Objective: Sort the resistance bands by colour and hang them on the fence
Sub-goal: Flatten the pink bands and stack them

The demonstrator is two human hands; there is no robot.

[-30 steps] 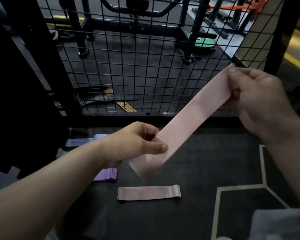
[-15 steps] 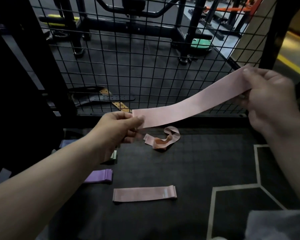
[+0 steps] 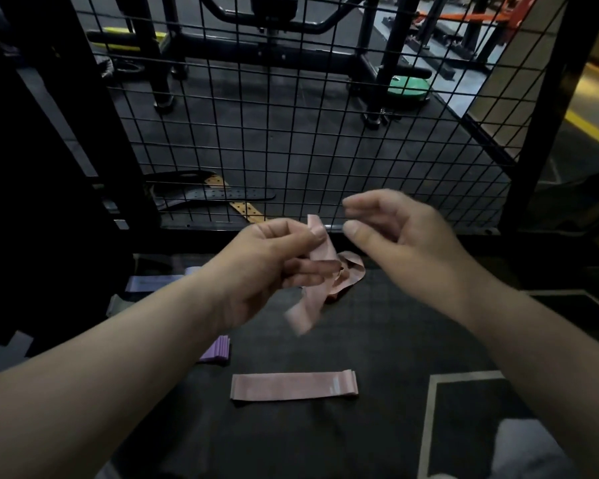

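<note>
Black wire grid fence [image 3: 291, 133] far; no bands seen on it yet. Dark rubber floor [image 3: 377, 340] near. Left hand [image 3: 270, 261] pinches soft pink stretchy band [image 3: 325, 252], blurry tail dangling. Right hand [image 3: 405, 233] just beside, fingers loose, holding nothing. Flat pink band [image 3: 293, 386] near; folded purple band [image 3: 217, 350] left. Risk: one-hand pinch slips, band drops onto crumpled pink band [image 3: 351, 271] and tangles.

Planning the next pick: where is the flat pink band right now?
In the head view the flat pink band lies on the black mat, low and centre, with the folded purple band just above and left of it.
</note>
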